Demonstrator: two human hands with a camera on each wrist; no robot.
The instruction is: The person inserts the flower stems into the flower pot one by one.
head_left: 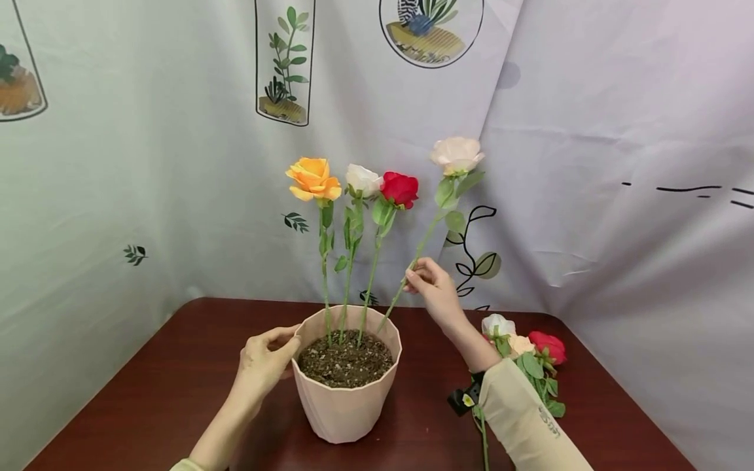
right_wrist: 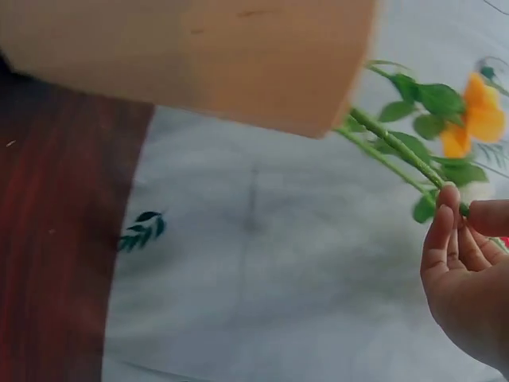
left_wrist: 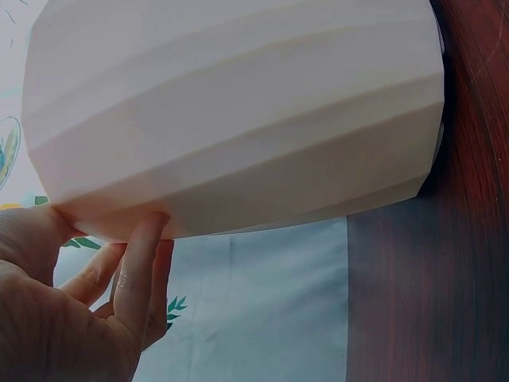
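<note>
A pale pink flowerpot [head_left: 343,409] holds dark soil [head_left: 344,363], with an orange rose [head_left: 314,179], a white rose [head_left: 363,180] and a red rose [head_left: 400,190] standing in it. My left hand [head_left: 265,360] grips the pot's left rim; in the left wrist view its fingers [left_wrist: 145,263] press the outer wall. Between thumb and fingertips, my right hand [head_left: 434,291] pinches the stem of a pale pink rose [head_left: 457,156]. That stem slants down leftward to the pot's right side, its lower end hidden behind the rim. The right wrist view shows the pinched green stem [right_wrist: 398,150] beside the pot wall.
More roses lie on the dark red table [head_left: 159,392] at the right, among them a white one [head_left: 498,324] and a red one [head_left: 548,347], partly behind the right forearm. A printed cloth [head_left: 194,196] hangs behind the table. A small camera [head_left: 464,398] is strapped to the right wrist.
</note>
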